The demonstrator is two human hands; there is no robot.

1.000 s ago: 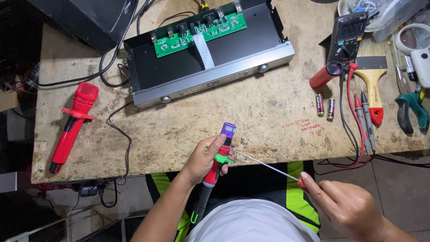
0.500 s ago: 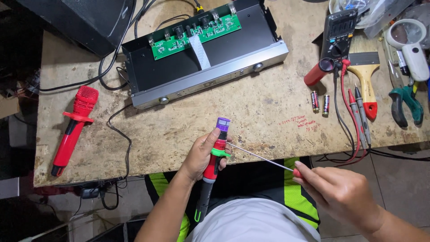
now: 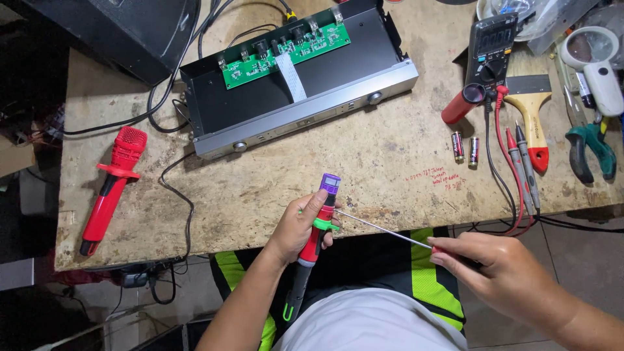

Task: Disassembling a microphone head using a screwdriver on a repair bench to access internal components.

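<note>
My left hand (image 3: 296,229) grips a slim red microphone body (image 3: 311,250) with a purple cap and a green ring, held upright over the near table edge. My right hand (image 3: 504,276) holds a thin screwdriver (image 3: 383,228) by its red handle. The long metal shaft runs left, and its tip touches the microphone body just below the green ring. Both hands hover above my lap, which shows a white shirt and black-and-yellow fabric.
An open black audio unit (image 3: 296,88) with a green circuit board lies at the back of the worn wooden table (image 3: 260,188). A complete red microphone (image 3: 110,188) lies left. A multimeter (image 3: 491,49) with probes, two batteries (image 3: 466,148), a brush (image 3: 530,117), pliers and a magnifier sit right.
The view has shifted a little. The hands, the microphone body and the screwdriver keep the same pose, with the tip staying at the green ring.
</note>
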